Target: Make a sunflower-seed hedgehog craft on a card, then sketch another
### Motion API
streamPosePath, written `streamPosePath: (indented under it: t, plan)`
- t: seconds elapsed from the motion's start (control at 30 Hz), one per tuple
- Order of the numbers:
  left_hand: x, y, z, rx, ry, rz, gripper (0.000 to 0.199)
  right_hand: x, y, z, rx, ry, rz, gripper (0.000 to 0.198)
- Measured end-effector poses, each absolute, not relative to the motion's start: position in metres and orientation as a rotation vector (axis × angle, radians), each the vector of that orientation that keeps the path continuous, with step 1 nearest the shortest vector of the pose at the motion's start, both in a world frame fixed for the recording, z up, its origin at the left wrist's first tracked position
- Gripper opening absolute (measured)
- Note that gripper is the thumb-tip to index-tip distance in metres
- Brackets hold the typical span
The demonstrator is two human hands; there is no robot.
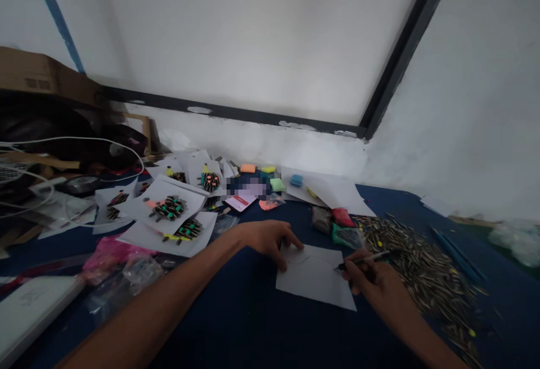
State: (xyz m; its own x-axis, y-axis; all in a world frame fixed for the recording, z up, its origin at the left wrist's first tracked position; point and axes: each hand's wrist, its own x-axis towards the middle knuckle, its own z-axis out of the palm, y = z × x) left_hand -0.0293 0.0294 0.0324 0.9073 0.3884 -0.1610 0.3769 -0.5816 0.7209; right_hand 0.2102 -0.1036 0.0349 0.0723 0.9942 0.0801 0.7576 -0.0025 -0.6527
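A small white sheet of paper (314, 282) lies on the dark blue tabletop, with faint lines on its upper part. My left hand (266, 239) rests on its upper left corner, fingers apart and pressing down. In my right hand (371, 276) is a dark pen (375, 257), whose tip is at the right side of the sheet. Just beyond the right hand spreads a big heap of what look like striped sunflower seeds (415, 265). Small bags of brown clay (321, 219), red clay (342, 217) and green clay (343, 235) lie behind the sheet.
Left of my arm, several sheets carry seed-and-clay figures (169, 208). A phone (241, 202) and coloured clay blocks (247, 168) lie near the wall. A pink plastic bag (112, 256), a white box (40, 315) and cables stand left. Blue sticks (458, 253) lie right.
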Motion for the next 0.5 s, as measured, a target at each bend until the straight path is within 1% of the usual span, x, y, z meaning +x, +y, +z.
streamPosePath:
  t: [0.13,0.3,0.5]
  plan:
    - [-0.0293,0.0290,0.0326,2.232,0.540,0.020,0.064,0.2092,-0.1048,0.0356,-1.844,-1.731,0.543,0.048]
    - [-0.0290,0.0271,0.0353,2.238,0.557,0.007,0.064,0.2093,-0.1061,0.0369,-1.837,-1.732,0.534,0.040]
    - [-0.0297,0.0242,0.0396,2.261,0.556,0.009,0.060,0.2100,-0.1047,0.0355,-1.865,-1.780,0.493,0.041]
